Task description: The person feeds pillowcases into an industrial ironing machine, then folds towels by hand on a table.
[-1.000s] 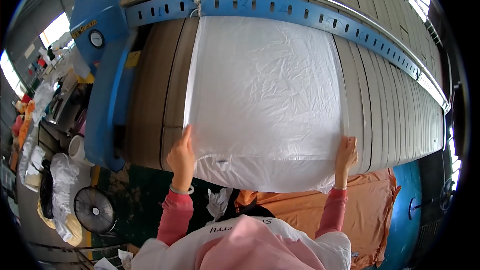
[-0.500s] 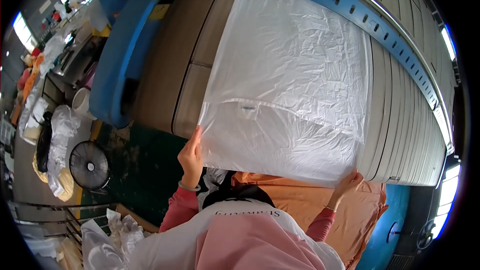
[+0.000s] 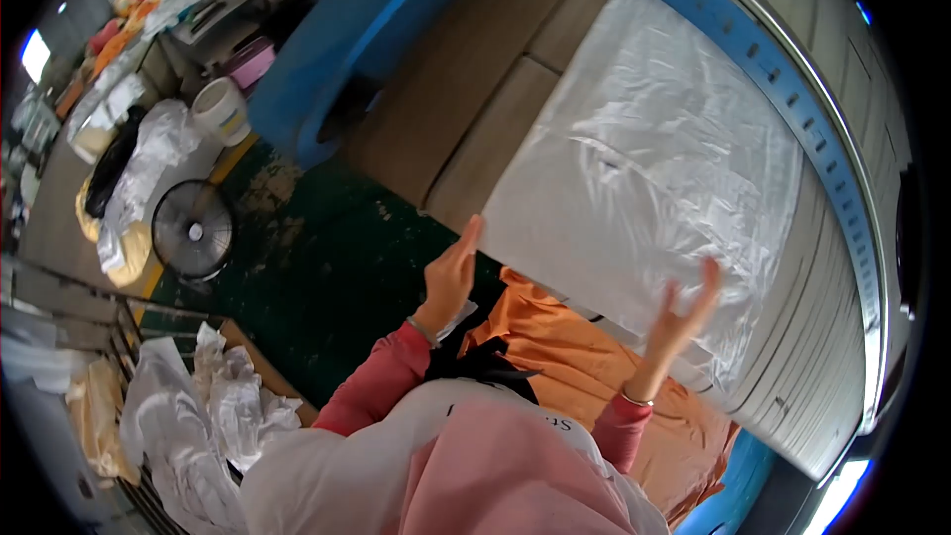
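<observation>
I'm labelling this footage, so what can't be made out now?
Head view:
Right hand: blurred; fingertip contact with the white sheet is unclear.
Shirt lettering: mostly covered by pink cloth.
Blue frame: cut off by the picture's top edge.

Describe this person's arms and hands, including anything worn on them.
The left hand and right hand are ungloved. The left sleeve and right sleeve are pinkish red, ending near the wrists. Below the left hand sits a pale bangle; below the right, a thinner band.

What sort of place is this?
Probably an industrial laundry or textile workshop: a blue-framed machine has a white sheet spread over its curved surface, with orange cloth and a floor fan nearby.
</observation>
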`<state>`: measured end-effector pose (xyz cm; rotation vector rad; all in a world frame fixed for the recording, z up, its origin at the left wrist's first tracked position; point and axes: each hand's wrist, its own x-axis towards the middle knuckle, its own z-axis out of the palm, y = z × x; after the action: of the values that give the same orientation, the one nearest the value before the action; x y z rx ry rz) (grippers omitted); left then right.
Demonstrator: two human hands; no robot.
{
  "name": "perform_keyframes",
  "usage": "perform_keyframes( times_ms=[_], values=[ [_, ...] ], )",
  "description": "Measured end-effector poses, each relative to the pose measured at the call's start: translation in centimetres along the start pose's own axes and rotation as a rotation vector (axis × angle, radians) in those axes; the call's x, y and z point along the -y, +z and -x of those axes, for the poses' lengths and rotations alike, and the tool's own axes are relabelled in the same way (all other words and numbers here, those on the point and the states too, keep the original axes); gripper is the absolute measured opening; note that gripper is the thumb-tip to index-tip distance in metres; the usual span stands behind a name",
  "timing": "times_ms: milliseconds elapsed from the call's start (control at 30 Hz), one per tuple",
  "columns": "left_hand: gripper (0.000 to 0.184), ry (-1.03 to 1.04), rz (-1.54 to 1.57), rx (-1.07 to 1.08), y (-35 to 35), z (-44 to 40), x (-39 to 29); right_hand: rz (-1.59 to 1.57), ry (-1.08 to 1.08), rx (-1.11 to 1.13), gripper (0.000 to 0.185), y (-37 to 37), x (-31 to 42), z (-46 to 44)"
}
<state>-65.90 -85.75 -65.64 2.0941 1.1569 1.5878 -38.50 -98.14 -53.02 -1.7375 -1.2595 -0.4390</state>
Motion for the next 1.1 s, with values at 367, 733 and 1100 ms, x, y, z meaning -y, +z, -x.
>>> perform_keyframes(
  times_ms=[367, 733, 1100],
  values=[
    [0.037, -0.385, -0.469, -0.038, -16.5, 2.3, -1.3, 0.443, -0.838, 0.353, 0.073, 13.1, 12.2, -1.7],
    [0.048, -1.674, -1.816, -0.903, -53.6, 32.5, -12.4, 0.949, -0.698, 0.660, 0.071, 16.3, 15.5, -9.4],
    [0.026, -1.166, -1.085, -0.783, -61.5, 22.5, -18.3, 0.565, -0.620, 0.669, 0.066, 19.1, 11.5, -14.8]
  ],
)
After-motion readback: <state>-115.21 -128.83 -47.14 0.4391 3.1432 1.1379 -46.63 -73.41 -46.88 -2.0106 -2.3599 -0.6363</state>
